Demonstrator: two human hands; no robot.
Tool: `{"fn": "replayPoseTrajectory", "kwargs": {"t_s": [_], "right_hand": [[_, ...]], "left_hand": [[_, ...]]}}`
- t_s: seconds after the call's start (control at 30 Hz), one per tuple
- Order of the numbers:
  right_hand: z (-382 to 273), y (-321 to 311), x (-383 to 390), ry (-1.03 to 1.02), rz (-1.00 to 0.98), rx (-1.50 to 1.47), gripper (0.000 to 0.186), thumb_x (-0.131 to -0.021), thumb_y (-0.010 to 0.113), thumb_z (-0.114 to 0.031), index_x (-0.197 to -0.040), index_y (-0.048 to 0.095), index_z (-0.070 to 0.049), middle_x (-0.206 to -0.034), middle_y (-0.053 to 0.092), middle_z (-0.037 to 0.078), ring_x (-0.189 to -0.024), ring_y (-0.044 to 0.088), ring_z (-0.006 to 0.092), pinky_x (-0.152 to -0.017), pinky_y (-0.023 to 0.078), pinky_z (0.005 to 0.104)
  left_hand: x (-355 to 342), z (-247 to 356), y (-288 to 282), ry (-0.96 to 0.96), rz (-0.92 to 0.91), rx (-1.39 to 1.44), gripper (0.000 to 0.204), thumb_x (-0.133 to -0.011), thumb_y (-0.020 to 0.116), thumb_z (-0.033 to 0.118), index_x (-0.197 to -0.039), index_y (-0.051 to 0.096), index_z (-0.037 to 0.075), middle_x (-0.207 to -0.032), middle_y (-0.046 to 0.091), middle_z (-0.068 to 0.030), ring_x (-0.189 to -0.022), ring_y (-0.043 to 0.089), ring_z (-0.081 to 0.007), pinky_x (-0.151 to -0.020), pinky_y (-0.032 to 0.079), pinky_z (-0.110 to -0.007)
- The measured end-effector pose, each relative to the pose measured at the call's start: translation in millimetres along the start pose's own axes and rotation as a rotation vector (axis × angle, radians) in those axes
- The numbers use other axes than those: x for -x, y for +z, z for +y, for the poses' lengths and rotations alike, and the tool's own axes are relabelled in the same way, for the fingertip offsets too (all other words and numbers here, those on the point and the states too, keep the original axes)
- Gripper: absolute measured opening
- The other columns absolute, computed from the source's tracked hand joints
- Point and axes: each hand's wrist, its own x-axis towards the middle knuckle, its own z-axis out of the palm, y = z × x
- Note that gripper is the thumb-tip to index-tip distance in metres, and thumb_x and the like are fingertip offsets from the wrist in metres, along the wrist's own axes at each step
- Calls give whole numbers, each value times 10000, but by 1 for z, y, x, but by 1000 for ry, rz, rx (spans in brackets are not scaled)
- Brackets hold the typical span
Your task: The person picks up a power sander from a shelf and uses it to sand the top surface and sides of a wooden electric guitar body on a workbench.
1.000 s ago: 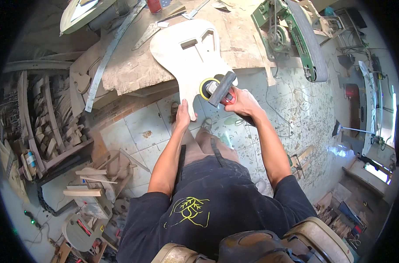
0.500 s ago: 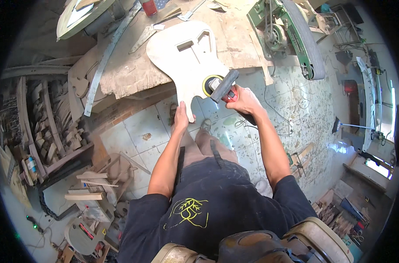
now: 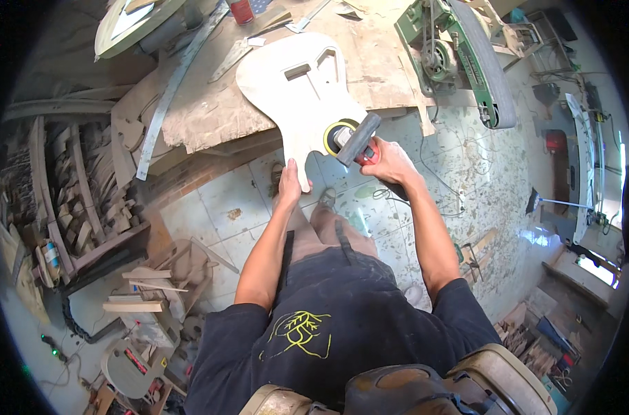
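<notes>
A pale wooden guitar body (image 3: 297, 104) with cut-out pockets lies partly on the workbench, its near end jutting past the bench edge toward me. My left hand (image 3: 291, 182) is closed around the long horn at that near end. In my right hand (image 3: 393, 166) is a power sander (image 3: 358, 140) with a red body, a dark grey bar-like part and a yellow-rimmed round pad. The pad meets the body's right side by the cutaway; its contact face is hidden. My right fingers are wrapped around the sander, partly out of sight beneath it.
The workbench (image 3: 197, 128) has a ragged front edge and holds a long metal strip (image 3: 165, 104), a red can (image 3: 242, 11) and wood scraps. A green belt sander (image 3: 466, 62) stands at its right. Wood offcuts (image 3: 86, 214) fill a rack at left; a cord (image 3: 425, 166) hangs at right.
The whole view has shifted slightly, so things sit a little farther right. The sander stays by the same cutaway edge, and both hands keep their hold.
</notes>
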Motion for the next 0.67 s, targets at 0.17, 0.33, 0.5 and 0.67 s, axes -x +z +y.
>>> {"fn": "replayPoseTrajectory", "kwargs": {"t_s": [0.17, 0.33, 0.5, 0.67], "right_hand": [[-6, 10, 1, -35, -31, -19, 661, -622, 731, -377, -1115, 605, 43, -973, 693, 290, -968, 669, 432, -859, 524, 472], [-6, 19, 0, -54, -56, -39, 624, -621, 732, -376, -1073, 615, 38, -950, 695, 287, -941, 674, 438, -854, 527, 467], [-6, 17, -3, -61, -23, -8, 619, -621, 731, -376, -1068, 619, 38, -945, 693, 290, -939, 675, 440, -859, 531, 461], [-5, 17, -4, -25, -9, -63, 650, -632, 724, -386, -1144, 623, 2, -989, 705, 265, -969, 681, 418, -883, 530, 450]], "left_hand": [[1, 3, 6, 8, 55, 4, 716, -1055, 236, 579, -968, 615, -22, -613, 633, -122, -507, 635, -231, -511, 531, -371], [-2, 0, -1, 23, 6, -36, 702, -1051, 230, 600, -1055, 598, 2, -643, 639, -109, -530, 642, -221, -517, 542, -358], [-3, -1, 0, -4, -4, -48, 695, -1050, 219, 615, -1147, 580, 30, -669, 642, -91, -556, 649, -207, -529, 550, -344], [-7, -6, -4, 9, -39, -79, 691, -1048, 225, 619, -1167, 572, 34, -673, 650, -102, -559, 655, -220, -536, 558, -350]]}}
